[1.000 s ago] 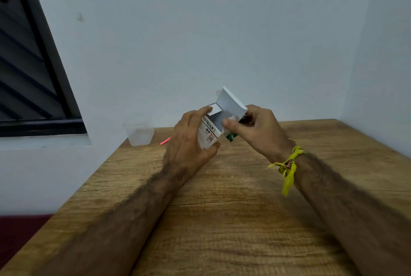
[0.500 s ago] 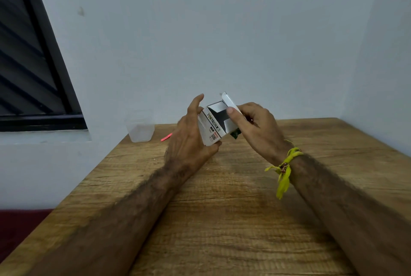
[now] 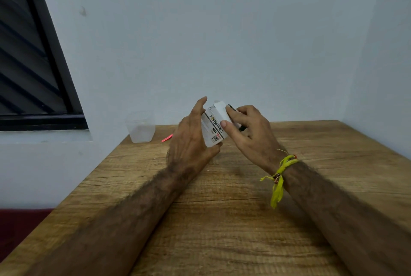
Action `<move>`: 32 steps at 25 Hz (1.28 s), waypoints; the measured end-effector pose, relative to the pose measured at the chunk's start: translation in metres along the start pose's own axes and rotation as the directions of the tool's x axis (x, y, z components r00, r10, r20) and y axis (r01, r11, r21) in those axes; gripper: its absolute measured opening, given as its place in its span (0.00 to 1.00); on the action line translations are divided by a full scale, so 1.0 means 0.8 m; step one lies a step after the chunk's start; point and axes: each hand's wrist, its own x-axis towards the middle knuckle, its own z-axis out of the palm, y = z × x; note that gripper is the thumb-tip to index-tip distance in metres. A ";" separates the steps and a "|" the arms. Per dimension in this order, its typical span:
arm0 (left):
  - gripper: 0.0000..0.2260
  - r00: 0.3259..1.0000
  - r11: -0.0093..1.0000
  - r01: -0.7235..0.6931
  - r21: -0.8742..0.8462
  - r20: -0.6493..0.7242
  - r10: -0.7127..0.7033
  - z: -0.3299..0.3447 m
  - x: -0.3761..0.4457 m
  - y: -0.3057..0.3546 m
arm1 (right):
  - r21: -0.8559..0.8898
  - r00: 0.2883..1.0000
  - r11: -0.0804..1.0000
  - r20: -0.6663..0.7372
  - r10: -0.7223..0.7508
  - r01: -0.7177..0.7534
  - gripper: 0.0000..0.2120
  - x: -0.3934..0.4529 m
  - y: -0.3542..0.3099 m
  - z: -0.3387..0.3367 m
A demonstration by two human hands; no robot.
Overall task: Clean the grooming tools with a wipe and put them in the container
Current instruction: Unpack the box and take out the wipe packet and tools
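A small white carton point(image 3: 214, 127) with black lettering is held above the far middle of the wooden table point(image 3: 222, 220). My left hand point(image 3: 191, 142) cups it from the left and below. My right hand point(image 3: 249, 133) presses its top flap flat with the fingers. A dark object point(image 3: 242, 128) peeks out behind my right fingers; what it is cannot be told. A clear plastic container point(image 3: 140, 127) stands at the table's far left corner. A thin red stick-like tool point(image 3: 167, 137) lies just right of it.
The table sits in a corner, with walls behind and to the right. A dark window point(image 3: 29, 64) is on the left. The table's left edge drops to a dark red floor point(image 3: 20, 224).
The carton's top flap stood open a second ago and is now folded down under my right fingers. Both hands have stayed in about the same place.
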 end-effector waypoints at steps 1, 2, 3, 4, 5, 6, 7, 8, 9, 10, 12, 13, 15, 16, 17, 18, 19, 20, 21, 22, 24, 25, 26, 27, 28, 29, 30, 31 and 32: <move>0.48 1.000 1.000 0.003 -0.012 -0.009 -0.003 0.000 0.000 0.001 | 0.030 1.000 1.000 -0.006 0.005 -0.004 0.20 0.000 -0.001 0.000; 0.48 1.000 1.000 0.010 -0.022 -0.021 -0.011 0.000 0.000 0.002 | 0.045 1.000 0.999 -0.011 -0.005 0.005 0.20 -0.002 -0.003 0.001; 0.48 0.999 0.999 0.018 -0.030 -0.035 -0.019 0.000 0.000 0.003 | 0.017 0.999 0.999 -0.019 -0.037 0.038 0.19 -0.004 -0.005 0.002; 0.48 0.999 0.999 0.023 -0.034 -0.045 -0.024 0.000 0.000 0.003 | -0.061 0.996 0.994 -0.026 -0.087 0.085 0.19 -0.006 -0.007 0.003; 0.48 0.999 0.999 0.020 -0.028 -0.049 -0.021 -0.001 0.001 0.003 | -0.162 0.991 0.979 -0.023 -0.132 0.127 0.19 -0.009 -0.008 0.005; 0.48 0.999 1.000 0.011 -0.014 -0.051 -0.012 -0.002 0.001 0.002 | -0.245 0.988 0.959 -0.012 -0.152 0.145 0.20 -0.012 -0.009 0.007; 0.48 0.999 1.000 0.000 0.006 -0.049 0.000 -0.003 0.000 0.000 | -0.286 0.989 0.948 0.008 -0.146 0.143 0.21 -0.013 -0.009 0.011; 0.48 0.999 1.000 -0.004 0.018 -0.041 0.004 -0.003 0.000 -0.001 | -0.282 0.992 0.951 0.027 -0.125 0.128 0.21 -0.012 -0.010 0.013; 0.49 1.000 1.000 0.011 0.010 -0.020 -0.011 -0.003 0.001 0.000 | -0.242 0.994 0.965 0.026 -0.103 0.106 0.21 -0.010 -0.011 0.014; 0.50 0.999 0.999 0.047 -0.020 0.008 -0.047 -0.004 0.003 0.002 | -0.176 0.996 0.981 -0.018 -0.084 0.079 0.19 -0.007 -0.010 0.011; 0.52 0.989 0.984 0.147 -0.099 0.040 -0.144 -0.005 0.007 0.004 | -0.058 0.971 0.998 -0.240 -0.004 -0.010 0.11 0.005 0.001 -0.005; 0.52 0.984 0.975 0.180 -0.132 0.040 -0.176 -0.006 0.009 0.002 | -0.016 0.934 0.996 -0.350 0.076 -0.087 0.09 0.013 0.012 -0.018; 0.51 0.973 0.944 0.229 -0.238 0.046 -0.224 -0.008 0.009 -0.002 | 0.109 0.847 0.957 -0.448 0.287 -0.267 0.11 0.024 0.040 -0.047; 0.50 0.965 0.913 0.261 -0.314 0.054 -0.257 -0.009 0.009 -0.003 | 0.176 0.808 0.925 -0.450 0.380 -0.337 0.12 0.025 0.053 -0.058; 0.48 0.955 0.875 0.292 -0.386 0.065 -0.290 -0.008 0.010 -0.003 | 0.221 0.776 0.895 -0.446 0.447 -0.388 0.12 0.025 0.063 -0.066; 0.45 0.947 0.840 0.314 -0.443 0.079 -0.313 -0.005 0.013 0.000 | 0.241 0.751 0.875 -0.450 0.484 -0.420 0.11 0.024 0.071 -0.070; 0.43 0.940 0.810 0.332 -0.483 0.101 -0.325 0.001 0.018 0.003 | 0.237 0.736 0.868 -0.461 0.495 -0.436 0.11 0.022 0.076 -0.071; 0.41 0.935 0.787 0.347 -0.509 0.126 -0.331 0.008 0.026 0.006 | 0.211 0.734 0.875 -0.479 0.481 -0.435 0.10 0.020 0.078 -0.069; 0.40 0.929 0.768 0.364 -0.527 0.148 -0.338 0.017 0.036 0.009 | 0.169 0.736 0.886 -0.502 0.454 -0.431 0.11 0.019 0.077 -0.067; 0.40 0.920 0.748 0.388 -0.539 0.168 -0.355 0.030 0.047 0.013 | 0.124 0.737 0.895 -0.524 0.426 -0.429 0.12 0.018 0.079 -0.066; 0.40 0.895 0.704 0.437 -0.561 0.195 -0.401 0.061 0.074 0.017 | 0.076 0.723 0.896 -0.562 0.400 -0.437 0.14 0.019 0.089 -0.071; 0.41 0.886 0.685 0.454 -0.570 0.207 -0.414 0.079 0.087 0.017 | 0.066 0.712 0.891 -0.576 0.401 -0.449 0.14 0.018 0.095 -0.075; 0.41 0.880 0.669 0.466 -0.579 0.223 -0.420 0.099 0.099 0.018 | 0.059 0.703 0.885 -0.585 0.405 -0.461 0.15 0.017 0.103 -0.079; 0.42 0.873 0.649 0.479 -0.591 0.241 -0.425 0.120 0.108 0.017 | 0.053 0.696 0.879 -0.589 0.411 -0.474 0.15 0.016 0.110 -0.083; 0.41 0.864 0.627 0.494 -0.603 0.258 -0.432 0.141 0.114 0.016 | 0.049 0.687 0.872 -0.595 0.417 -0.487 0.15 0.015 0.117 -0.085; 0.40 0.854 0.603 0.509 -0.614 0.272 -0.444 0.160 0.117 0.015 | 0.042 0.675 0.864 -0.605 0.422 -0.503 0.15 0.014 0.122 -0.086; 0.39 0.843 0.580 0.524 -0.624 0.285 -0.456 0.177 0.118 0.013 | 0.033 0.664 0.858 -0.618 0.421 -0.513 0.15 0.013 0.126 -0.085; 0.38 0.837 0.561 0.534 -0.633 0.301 -0.458 0.194 0.118 0.012 | 0.023 0.656 0.858 -0.633 0.411 -0.514 0.14 0.013 0.130 -0.083; 0.38 0.834 0.548 0.541 -0.638 0.324 -0.446 0.208 0.119 0.009 | 0.015 0.654 0.862 -0.645 0.395 -0.507 0.14 0.014 0.133 -0.080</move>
